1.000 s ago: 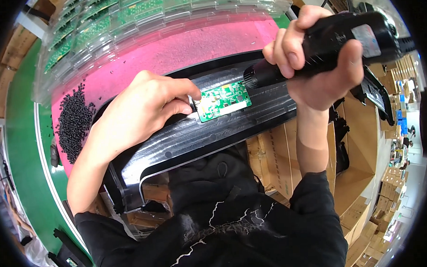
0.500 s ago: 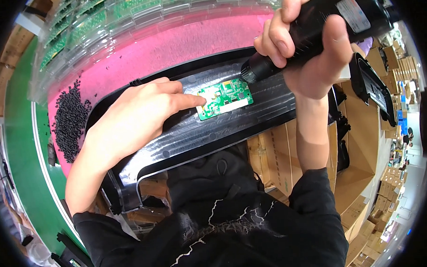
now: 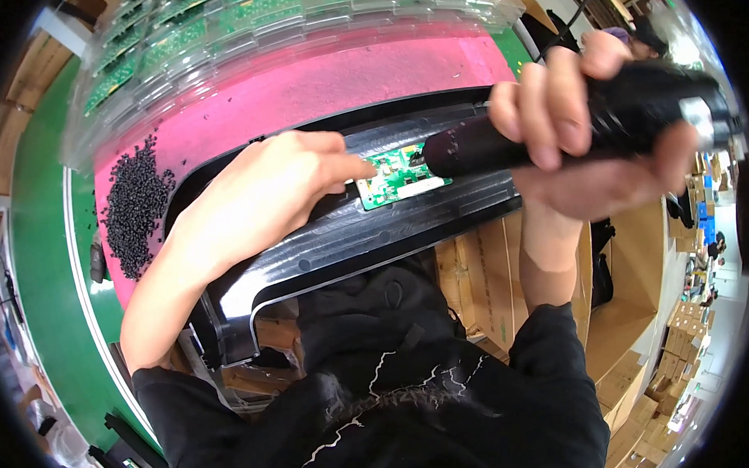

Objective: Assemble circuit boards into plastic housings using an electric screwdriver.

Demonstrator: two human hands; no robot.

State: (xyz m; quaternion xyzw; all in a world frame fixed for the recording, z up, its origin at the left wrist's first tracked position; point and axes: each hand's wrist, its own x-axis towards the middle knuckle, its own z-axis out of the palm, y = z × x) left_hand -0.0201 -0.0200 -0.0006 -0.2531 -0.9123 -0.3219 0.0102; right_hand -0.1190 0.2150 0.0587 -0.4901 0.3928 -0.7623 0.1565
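A green circuit board (image 3: 383, 194) lies inside a long, black plastic housing (image 3: 342, 250) with raised edges. My left hand (image 3: 262, 192) reaches over the housing from the left. Its fingers are bent together, and the index fingertip holds down the board's left end; the thumb is hidden. In my right hand (image 3: 581, 136) is a thick black electric screwdriver (image 3: 479, 148), gripped around its body and lying nearly level in the picture. Its front end covers the right part of the board. Motion blurs the tool's rear, and whether its bit touches a screw cannot be seen.
Small black screws (image 3: 139, 213) form a heap on the pink mat (image 3: 303, 88), left of the housing. Stacked clear trays (image 3: 301, 22) of green boards stand along the far side. An open cardboard box (image 3: 631, 258) is at the right, and a black part (image 3: 131, 457) sits lower left.
The electric screwdriver has swung from a steep tilt to nearly level, and my right hand has shifted right and lower. Board and housing sit slightly further right; my left fingertip stays on the board.
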